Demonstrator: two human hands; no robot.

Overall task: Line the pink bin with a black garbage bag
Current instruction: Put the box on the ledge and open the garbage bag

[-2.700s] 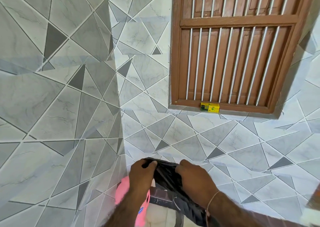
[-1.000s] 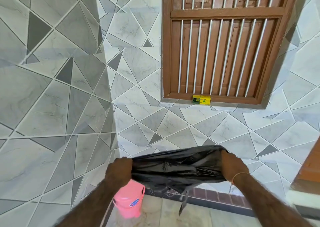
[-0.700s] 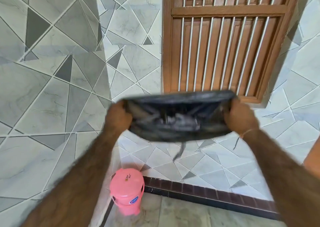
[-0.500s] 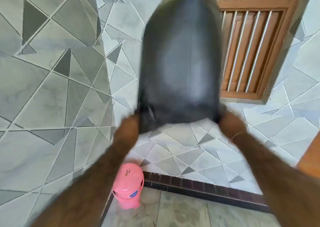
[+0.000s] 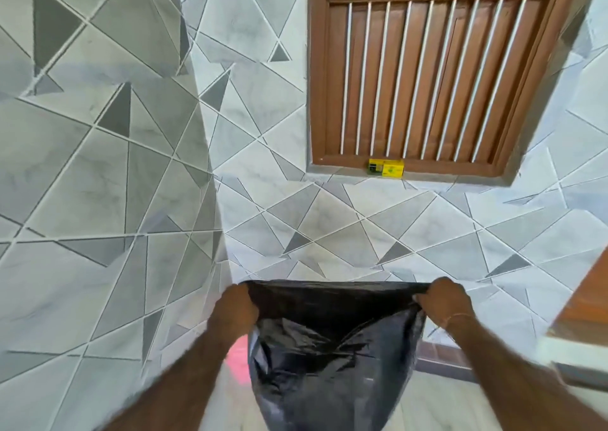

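Observation:
The black garbage bag (image 5: pixel 329 358) hangs puffed out in front of me, its mouth stretched wide between both hands. My left hand (image 5: pixel 235 308) grips the bag's left top edge. My right hand (image 5: pixel 444 300) grips the right top edge. The pink bin (image 5: pixel 238 360) stands on the floor in the wall corner below; only a blurred sliver of it shows between my left forearm and the bag, the remainder hidden behind them.
Grey geometric tiled walls (image 5: pixel 115 200) meet in a corner at left. A brown wooden barred window (image 5: pixel 427 75) with a small yellow box (image 5: pixel 385 168) on its sill is above. A dark brick skirting (image 5: pixel 441 356) runs along the floor. A brown-and-white ledge (image 5: pixel 585 338) juts in at right.
The hands swung the bag up, where it ballooned with air, then brought it down low. It now hangs inflated and open, covering most of the pink bin.

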